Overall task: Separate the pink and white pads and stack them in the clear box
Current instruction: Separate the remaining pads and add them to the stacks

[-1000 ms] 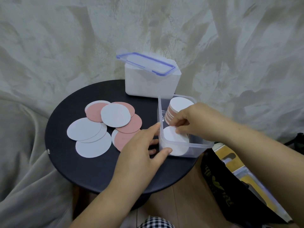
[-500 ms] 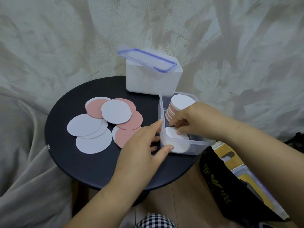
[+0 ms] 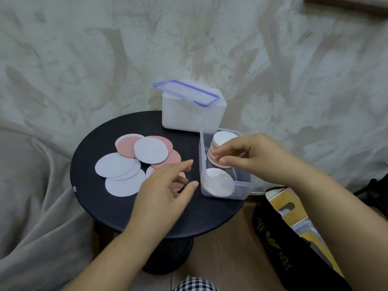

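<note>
The clear box [image 3: 241,189] stands at the right edge of the round black table [image 3: 94,198]. Inside it, a stack of pink pads [image 3: 211,157] with a white face [image 3: 224,137] leans at the far end. A white pad [image 3: 220,181] leans against the near wall. My right hand [image 3: 249,154] hovers over the box, thumb and forefinger touching the pink stack, holding nothing I can see. Loose white pads [image 3: 151,150] and pink pads [image 3: 126,147] overlap on the table's left half. My left hand [image 3: 168,185] is spread above the nearest pink pad, just left of the box.
A white tub [image 3: 189,116] with a blue-trimmed clear lid [image 3: 186,92] lying askew on it stands behind the clear box by the wall. Grey cloth [image 3: 31,196] drapes to the left of the table. A black bag [image 3: 283,248] lies on the floor at the right.
My left hand has come off the box's near corner and moved left toward the loose pads. My right hand has let go of the white pad and risen to the pink stack.
</note>
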Demonstrator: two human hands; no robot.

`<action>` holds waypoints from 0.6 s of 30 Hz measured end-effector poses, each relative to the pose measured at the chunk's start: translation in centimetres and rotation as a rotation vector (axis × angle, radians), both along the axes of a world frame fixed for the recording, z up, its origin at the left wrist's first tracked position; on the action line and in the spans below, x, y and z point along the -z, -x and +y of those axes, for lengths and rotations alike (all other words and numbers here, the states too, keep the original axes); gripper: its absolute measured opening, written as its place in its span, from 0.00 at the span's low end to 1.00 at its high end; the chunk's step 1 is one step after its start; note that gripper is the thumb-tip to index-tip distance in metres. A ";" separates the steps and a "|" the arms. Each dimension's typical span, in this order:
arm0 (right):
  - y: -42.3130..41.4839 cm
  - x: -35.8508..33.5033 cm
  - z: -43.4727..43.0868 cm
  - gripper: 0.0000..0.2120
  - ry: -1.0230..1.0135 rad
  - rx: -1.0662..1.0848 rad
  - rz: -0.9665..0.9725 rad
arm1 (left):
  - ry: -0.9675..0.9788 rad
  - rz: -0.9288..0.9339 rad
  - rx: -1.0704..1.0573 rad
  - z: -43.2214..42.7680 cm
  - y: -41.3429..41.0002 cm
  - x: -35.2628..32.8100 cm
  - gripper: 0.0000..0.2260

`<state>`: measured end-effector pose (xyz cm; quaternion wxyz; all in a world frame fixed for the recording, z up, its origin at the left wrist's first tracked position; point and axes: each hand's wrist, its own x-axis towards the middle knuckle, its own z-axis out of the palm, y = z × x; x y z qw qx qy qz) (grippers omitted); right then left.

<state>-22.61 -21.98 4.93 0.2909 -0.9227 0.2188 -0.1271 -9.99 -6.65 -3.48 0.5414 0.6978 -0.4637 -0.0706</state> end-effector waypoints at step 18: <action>-8.0 6.8 9.4 0.30 0.286 -0.124 0.281 | -0.475 -0.369 -0.143 6.5 -8.7 1.2 0.17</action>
